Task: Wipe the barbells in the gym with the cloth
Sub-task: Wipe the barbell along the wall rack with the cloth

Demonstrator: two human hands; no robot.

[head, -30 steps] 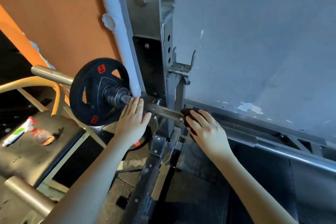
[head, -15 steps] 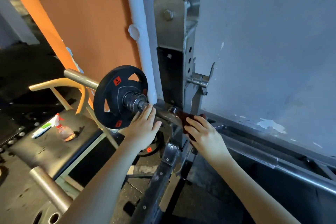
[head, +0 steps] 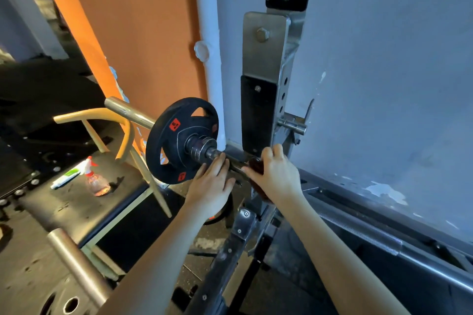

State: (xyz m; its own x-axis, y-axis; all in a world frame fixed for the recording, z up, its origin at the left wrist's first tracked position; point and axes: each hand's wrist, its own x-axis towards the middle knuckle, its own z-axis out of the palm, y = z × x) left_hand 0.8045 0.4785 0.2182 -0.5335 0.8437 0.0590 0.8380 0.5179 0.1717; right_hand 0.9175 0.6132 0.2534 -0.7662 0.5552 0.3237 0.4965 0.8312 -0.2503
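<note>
While I watched the head feed, the barbell [head: 232,164] lay across the steel rack upright [head: 263,59], low against the grey wall [head: 384,71]. Its near end carried one black weight plate [head: 176,146] with red labels, and the bare sleeve stuck out past it toward the orange wall [head: 133,33].

Hands:
- Left hand [head: 211,188]: flat on the shaft just inside the collar, fingers straight and laid over the bar, thumb spread to the side. It gripped nothing.
- Right hand [head: 277,176]: fingers curled over the cloth [head: 254,164], clamping it round the shaft right at the foot of the upright.

The cloth was dark reddish-brown. Most of it was hidden under the right palm; a bunched part showed at the thumb and a fold hung below the wrist. The two hands sat near each other on the bar, with a short stretch of bare shaft between them.

Surroundings:
- A white pipe [head: 207,33] ran up the wall just behind the plate.
- A spray bottle [head: 96,183] with a red trigger stood toward the far right corner of the black padded counter [head: 58,207].
- A green-and-white tube [head: 67,177] lay just beside it along the far edge.
- A second bar [head: 358,231], knurled, lay low along the wall to my right.
</note>
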